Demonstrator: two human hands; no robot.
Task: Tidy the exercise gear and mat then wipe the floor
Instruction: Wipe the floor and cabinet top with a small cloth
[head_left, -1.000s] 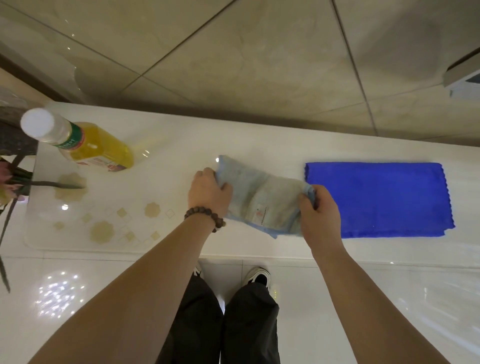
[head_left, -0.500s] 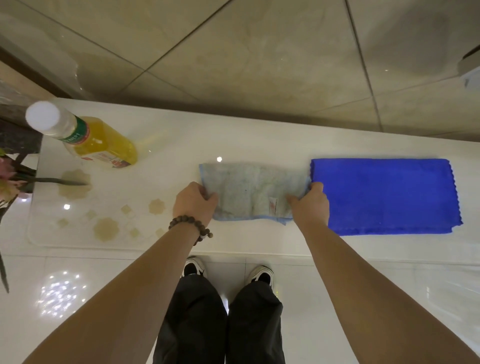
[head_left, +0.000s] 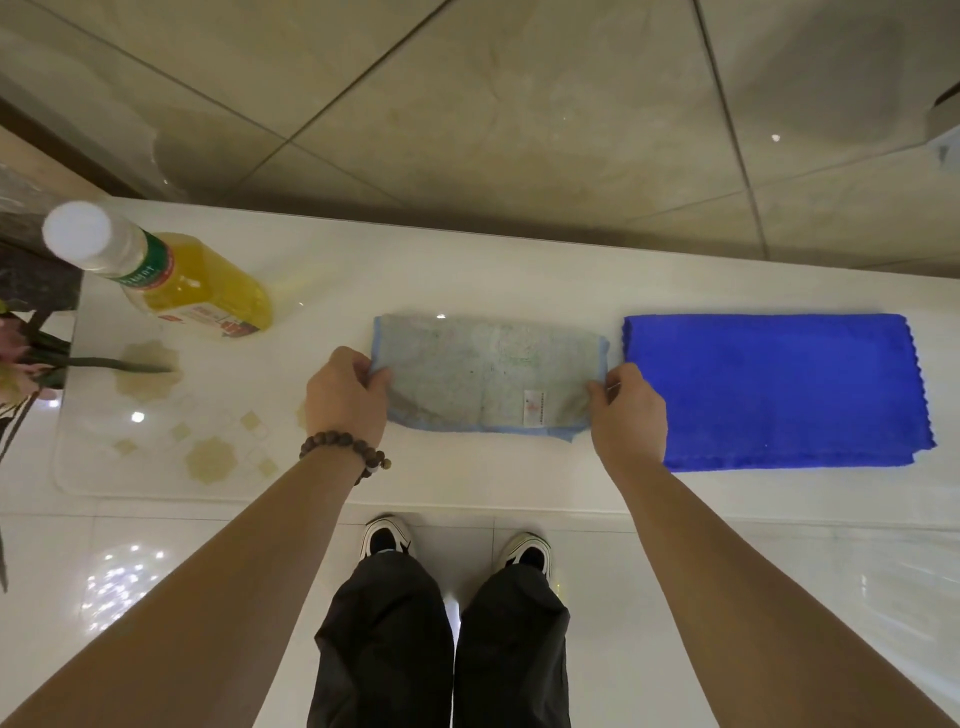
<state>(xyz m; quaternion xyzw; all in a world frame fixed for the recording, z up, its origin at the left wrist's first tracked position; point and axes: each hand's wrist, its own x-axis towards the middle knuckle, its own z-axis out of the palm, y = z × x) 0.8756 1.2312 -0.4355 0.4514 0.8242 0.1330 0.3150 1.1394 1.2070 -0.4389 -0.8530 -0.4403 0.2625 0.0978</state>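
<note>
Two hands square the cloth

We pinch the grey cloth (head_left: 488, 382) at its short ends, left hand (head_left: 345, 397) and right hand (head_left: 628, 410), flat on the white table (head_left: 467, 270); keep tension even, edges aligned beside the blue towel (head_left: 774, 389)

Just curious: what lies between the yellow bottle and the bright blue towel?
In the head view, the pale grey cloth lies flat between the bottle and blue towel, each hand pinching one end.

A cloth (head_left: 488, 379) lies mid-frame on the counter (head_left: 467, 270), a folded towel (head_left: 774, 389) just right of it, a bottle (head_left: 171, 280) at upper left, shoes (head_left: 387, 535) below.
</note>
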